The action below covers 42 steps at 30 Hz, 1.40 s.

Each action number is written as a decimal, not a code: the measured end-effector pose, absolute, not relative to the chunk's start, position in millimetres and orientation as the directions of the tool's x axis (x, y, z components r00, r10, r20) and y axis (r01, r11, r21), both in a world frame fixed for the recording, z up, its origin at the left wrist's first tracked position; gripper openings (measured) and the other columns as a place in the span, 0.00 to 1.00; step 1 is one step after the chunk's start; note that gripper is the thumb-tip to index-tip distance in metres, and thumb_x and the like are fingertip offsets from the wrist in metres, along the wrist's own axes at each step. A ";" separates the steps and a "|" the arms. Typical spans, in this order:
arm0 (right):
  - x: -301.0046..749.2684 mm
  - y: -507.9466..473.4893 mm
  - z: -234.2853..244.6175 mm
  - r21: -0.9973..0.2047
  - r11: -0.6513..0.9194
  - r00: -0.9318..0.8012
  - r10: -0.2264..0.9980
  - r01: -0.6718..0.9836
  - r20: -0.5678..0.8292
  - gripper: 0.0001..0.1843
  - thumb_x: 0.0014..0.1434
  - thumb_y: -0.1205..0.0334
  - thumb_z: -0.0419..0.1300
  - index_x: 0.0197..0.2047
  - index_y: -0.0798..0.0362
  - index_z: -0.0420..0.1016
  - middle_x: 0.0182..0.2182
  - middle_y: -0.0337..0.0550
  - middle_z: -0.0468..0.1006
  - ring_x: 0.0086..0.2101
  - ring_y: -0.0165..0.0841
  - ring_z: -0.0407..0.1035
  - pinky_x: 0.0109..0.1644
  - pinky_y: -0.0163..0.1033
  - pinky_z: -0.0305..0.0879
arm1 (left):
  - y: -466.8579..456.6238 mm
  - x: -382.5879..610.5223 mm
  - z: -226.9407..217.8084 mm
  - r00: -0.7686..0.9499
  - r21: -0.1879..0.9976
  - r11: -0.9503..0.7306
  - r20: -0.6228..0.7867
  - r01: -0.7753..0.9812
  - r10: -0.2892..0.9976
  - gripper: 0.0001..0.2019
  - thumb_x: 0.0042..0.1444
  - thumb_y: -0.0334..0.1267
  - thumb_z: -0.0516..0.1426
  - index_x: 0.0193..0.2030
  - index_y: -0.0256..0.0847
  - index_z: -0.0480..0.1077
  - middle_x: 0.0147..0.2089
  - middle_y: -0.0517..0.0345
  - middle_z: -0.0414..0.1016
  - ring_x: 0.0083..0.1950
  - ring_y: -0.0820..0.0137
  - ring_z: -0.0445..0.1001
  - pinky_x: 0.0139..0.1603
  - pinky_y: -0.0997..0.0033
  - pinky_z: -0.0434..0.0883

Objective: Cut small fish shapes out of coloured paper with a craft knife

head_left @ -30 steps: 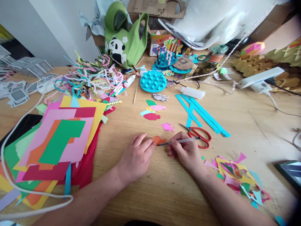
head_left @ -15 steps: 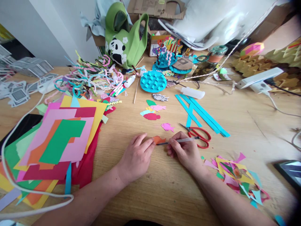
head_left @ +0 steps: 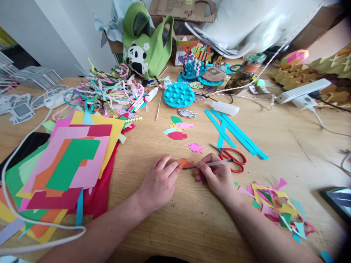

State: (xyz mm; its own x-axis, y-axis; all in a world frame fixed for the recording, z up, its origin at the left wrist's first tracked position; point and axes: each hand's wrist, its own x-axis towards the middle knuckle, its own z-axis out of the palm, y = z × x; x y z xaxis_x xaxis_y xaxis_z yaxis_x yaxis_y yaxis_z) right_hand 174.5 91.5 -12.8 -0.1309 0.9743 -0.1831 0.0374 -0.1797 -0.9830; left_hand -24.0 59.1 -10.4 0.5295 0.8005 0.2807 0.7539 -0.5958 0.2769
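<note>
An orange paper fish [head_left: 185, 163] lies on the wooden table between my hands. The fingers of my left hand [head_left: 160, 179] are stretched out and apart, their tips resting on the fish's left end and hiding part of it. My right hand [head_left: 215, 177] is closed around a slim clear pen [head_left: 218, 163], whose dark tip meets the fish's lower edge. Just beyond lies a pink paper fish [head_left: 195, 147]. Farther back is a small group of cut paper fish, with a red fish [head_left: 177, 135] in front. Red-handled scissors [head_left: 233, 157] lie beside my right hand.
Stacked coloured paper [head_left: 93, 175] covers the left side. Blue strips [head_left: 241, 135], a white bottle [head_left: 225, 107] and a round blue scaled piece [head_left: 178, 94] lie farther back. Paper scraps [head_left: 276, 204] are at right. A white cable [head_left: 49, 237] loops at the lower left.
</note>
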 end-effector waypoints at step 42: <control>176.1 91.0 -14.4 -0.984 -0.178 -0.119 0.976 0.032 -0.180 0.13 0.58 0.53 0.62 0.30 0.51 0.63 0.17 0.36 0.73 0.16 0.29 0.68 0.18 0.31 0.64 | 58.7 -24.1 -11.8 0.531 0.279 -0.599 0.285 0.750 0.798 0.18 0.60 0.26 0.51 0.56 0.30 0.70 0.56 0.47 0.74 0.61 0.53 0.64 0.61 0.50 0.67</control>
